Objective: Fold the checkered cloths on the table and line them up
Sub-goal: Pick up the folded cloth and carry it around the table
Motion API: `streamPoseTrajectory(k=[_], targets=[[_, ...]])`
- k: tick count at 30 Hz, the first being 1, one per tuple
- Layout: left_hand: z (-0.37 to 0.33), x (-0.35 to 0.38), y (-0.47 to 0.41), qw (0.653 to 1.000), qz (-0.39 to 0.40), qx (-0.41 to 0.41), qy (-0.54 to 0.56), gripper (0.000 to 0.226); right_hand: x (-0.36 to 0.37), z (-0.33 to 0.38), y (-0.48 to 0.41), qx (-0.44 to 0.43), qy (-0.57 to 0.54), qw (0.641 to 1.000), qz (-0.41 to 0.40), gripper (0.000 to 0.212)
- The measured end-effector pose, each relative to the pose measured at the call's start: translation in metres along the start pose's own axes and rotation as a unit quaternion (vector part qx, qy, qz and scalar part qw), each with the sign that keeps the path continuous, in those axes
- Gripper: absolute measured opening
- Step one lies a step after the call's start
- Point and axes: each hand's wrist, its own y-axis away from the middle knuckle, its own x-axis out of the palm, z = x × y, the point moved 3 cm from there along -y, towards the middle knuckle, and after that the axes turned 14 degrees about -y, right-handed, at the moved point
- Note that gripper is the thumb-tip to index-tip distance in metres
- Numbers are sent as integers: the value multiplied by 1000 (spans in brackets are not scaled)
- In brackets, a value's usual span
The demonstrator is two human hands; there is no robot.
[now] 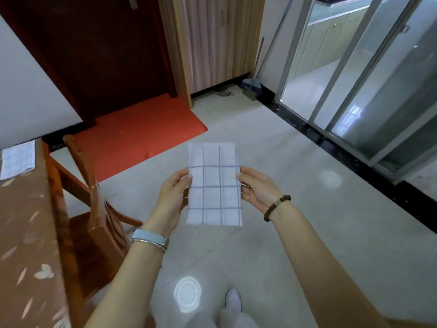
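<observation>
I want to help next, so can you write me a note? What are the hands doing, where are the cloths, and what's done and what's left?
Left hand pinches the left edge of the folded checkered cloth; right hand pinches its right edge, in the air over the floor.
A second cloth lies folded at the far end of the table.
Done: both look folded.
Left: lay the held one on the table beside it, lined up.

A wooden chair (94, 245) stands at 8 o'clock on the pale tiled floor (307, 209), a red mat (142, 129) lies at 11 before a dark door (106, 48), a wooden cabinet (212, 43) at 12, a dustpan (251, 87) at 1, and sliding glass doors (354, 79) at 2.
</observation>
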Motion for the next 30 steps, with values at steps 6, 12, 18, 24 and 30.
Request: streamPoseTrajectory(k=[6, 12, 18, 24, 30], targets=[[-14, 6, -30, 999, -38, -1, 3, 21, 6, 26, -43, 19, 17, 999, 26, 18], [-23, -1, -57, 998, -68, -6, 8, 22, 17, 35, -80, 38, 27, 998, 44, 20], [-35, -15, -94, 996, -87, -7, 15, 22, 37, 43, -120, 42, 37, 996, 63, 23], [-54, -38, -145, 996, -86, -4, 25, 20, 68, 57, -168, 38, 46, 996, 72, 18], [-75, -76, -199, 995, -94, -10, 33, 21, 112, 65, -229, 38, 62, 994, 77, 19]])
